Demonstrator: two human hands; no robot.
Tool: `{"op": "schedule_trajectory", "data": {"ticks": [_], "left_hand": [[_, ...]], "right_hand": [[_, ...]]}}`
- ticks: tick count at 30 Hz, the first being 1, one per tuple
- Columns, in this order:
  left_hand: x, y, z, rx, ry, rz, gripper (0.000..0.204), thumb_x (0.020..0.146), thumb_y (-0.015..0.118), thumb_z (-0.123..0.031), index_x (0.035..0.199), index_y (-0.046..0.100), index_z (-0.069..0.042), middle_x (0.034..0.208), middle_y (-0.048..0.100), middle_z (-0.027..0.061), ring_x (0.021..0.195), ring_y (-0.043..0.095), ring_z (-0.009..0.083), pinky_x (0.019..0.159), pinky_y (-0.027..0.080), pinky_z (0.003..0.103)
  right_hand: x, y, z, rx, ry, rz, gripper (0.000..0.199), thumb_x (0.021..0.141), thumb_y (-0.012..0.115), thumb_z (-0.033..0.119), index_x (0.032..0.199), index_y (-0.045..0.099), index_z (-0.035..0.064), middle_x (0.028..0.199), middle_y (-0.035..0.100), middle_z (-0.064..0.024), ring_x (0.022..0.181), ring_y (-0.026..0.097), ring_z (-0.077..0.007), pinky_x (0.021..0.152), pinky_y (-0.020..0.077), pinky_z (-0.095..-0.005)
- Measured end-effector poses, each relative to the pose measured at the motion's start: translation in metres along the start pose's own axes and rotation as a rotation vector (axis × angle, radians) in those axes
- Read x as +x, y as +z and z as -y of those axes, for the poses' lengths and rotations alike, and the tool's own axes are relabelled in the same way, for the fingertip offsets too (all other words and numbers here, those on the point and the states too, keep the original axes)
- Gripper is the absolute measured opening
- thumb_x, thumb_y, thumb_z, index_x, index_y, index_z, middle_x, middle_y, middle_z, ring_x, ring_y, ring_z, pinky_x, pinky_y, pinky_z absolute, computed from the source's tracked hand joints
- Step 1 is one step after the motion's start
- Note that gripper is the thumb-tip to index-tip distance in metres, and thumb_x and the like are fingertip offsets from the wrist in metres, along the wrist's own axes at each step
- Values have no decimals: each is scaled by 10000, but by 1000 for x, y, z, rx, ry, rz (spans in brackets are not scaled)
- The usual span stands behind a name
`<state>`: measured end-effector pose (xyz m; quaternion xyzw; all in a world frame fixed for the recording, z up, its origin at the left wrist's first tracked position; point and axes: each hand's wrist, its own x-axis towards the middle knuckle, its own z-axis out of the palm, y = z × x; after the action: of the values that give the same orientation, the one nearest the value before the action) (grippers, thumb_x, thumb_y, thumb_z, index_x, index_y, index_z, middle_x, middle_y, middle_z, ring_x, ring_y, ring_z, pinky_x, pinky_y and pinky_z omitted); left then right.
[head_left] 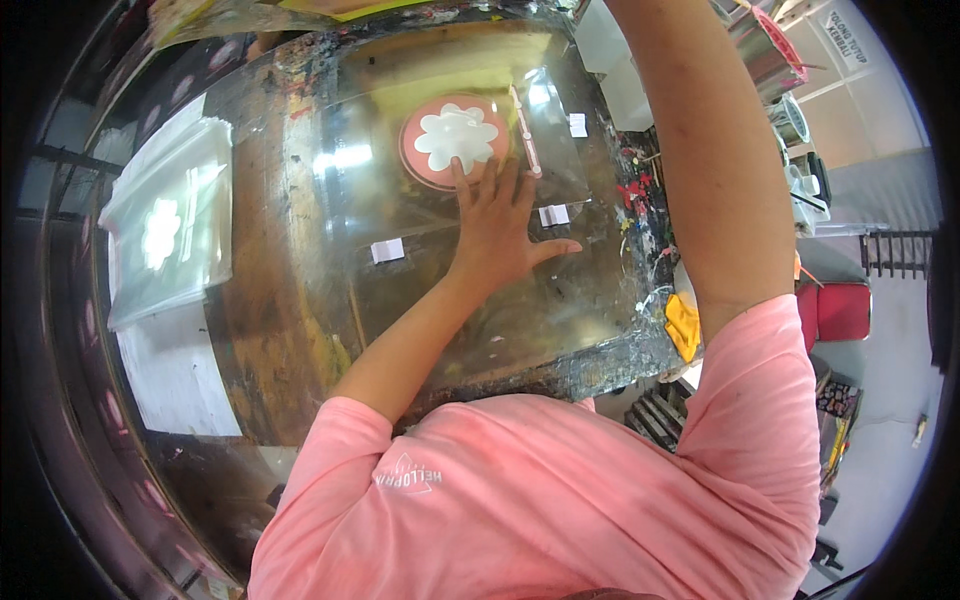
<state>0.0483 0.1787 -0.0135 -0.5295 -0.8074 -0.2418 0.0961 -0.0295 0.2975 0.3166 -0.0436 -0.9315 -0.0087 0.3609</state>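
My left hand (500, 215) lies palm down with fingers spread on a clear plastic sheet (385, 190). Its fingertips reach the lower edge of a pink disc (408, 160) bearing a white flower shape (452, 135). Beside the disc, a narrow pink and white strip (524, 130) runs down toward my fingers. Small white folded tabs sit around the sheet, one (387, 250) left of my wrist, another (553, 215) by my thumb and a third (577, 125) farther right. My right arm stretches past the top edge, so that hand is out of view.
A stack of clear plastic sheets (150, 260) rests at the left on white paper (185, 375). The worktop (270, 300) is paint-stained. A yellow cloth (683, 325) lies at its right edge. Cans (770, 60), containers and a red seat (842, 310) stand to the right.
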Motion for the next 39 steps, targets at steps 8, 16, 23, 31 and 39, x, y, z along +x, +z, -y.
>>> {"op": "schedule_trajectory", "data": {"ticks": [8,16,23,31,39], "left_hand": [[11,-166,67,-999,-647,-498,597,822,914,-191,1323,650,-2,1053,737,83,925,703,152,821,576,314],[-86,-148,83,-585,-649,-258,1009,608,1001,-554,1345,632,29,1057,685,109,950,652,248,886,517,413],[-123,-105,94,26,-639,-65,1028,484,962,-680,1276,722,-70,1163,596,79,1186,519,292,1063,308,453],[-126,-102,99,-11,-611,-70,1028,452,975,-663,1224,710,-37,1152,602,77,1150,526,284,1042,306,444],[-125,-107,96,-12,-582,-128,1067,464,959,-689,1269,707,-35,1136,602,78,1125,528,267,1030,307,444]], "right_hand": [[-49,12,8,-18,-2,75,607,1024,501,539,1030,626,-55,723,680,-228,682,697,-385,673,569,-500],[-202,69,22,153,-155,538,495,993,615,555,991,784,90,995,716,-163,987,691,-377,825,563,-511],[-281,94,46,283,-26,652,408,897,769,417,1133,713,89,1008,709,-127,969,688,-344,773,567,-478],[-211,207,-19,115,-122,390,435,929,714,506,1142,728,127,1085,697,-80,1030,677,-306,804,580,-474],[-122,252,-63,139,-164,457,487,995,614,566,1084,728,101,974,731,-156,953,704,-377,800,553,-527]]}}
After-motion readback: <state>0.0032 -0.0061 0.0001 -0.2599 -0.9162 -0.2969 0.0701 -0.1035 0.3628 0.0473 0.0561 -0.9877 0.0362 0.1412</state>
